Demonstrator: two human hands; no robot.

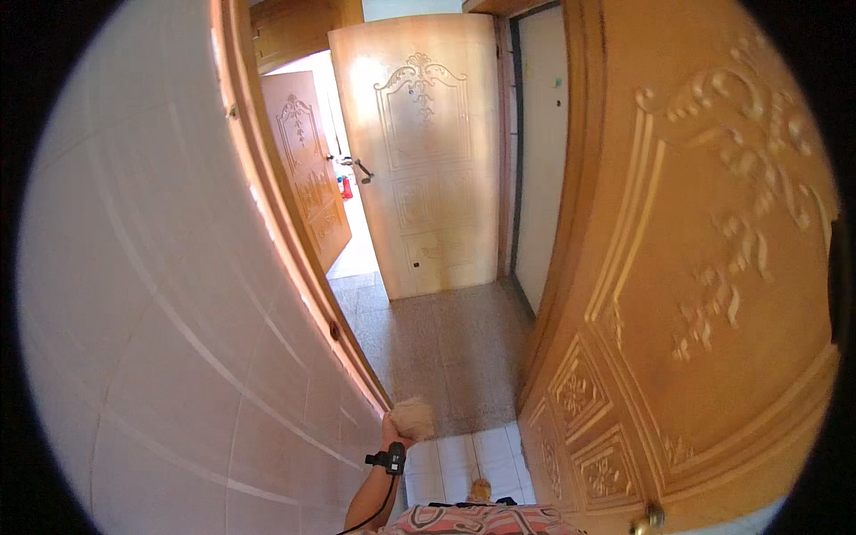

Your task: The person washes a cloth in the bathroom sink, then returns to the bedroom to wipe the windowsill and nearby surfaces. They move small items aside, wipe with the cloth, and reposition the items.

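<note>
My left hand (396, 431) is low in the view, at the foot end of the wooden door frame (307, 294) as it appears here. It holds a light beige cloth (412, 418), bunched up and slightly blurred. A black device is strapped to my left wrist, with a cable running down the forearm. My right hand is out of view. Before me is a doorway, with a carved wooden door (709, 267) standing close on the right and its metal knob (649, 520) at the bottom.
Beyond the doorway, a paler carved door (435, 167) with a handle stands ajar over grey floor tiles (435, 354). Another carved door (311, 167) is farther left, near a red object (346, 188). A light tiled wall (167, 301) fills the left side. White tiles (461, 461) lie below me.
</note>
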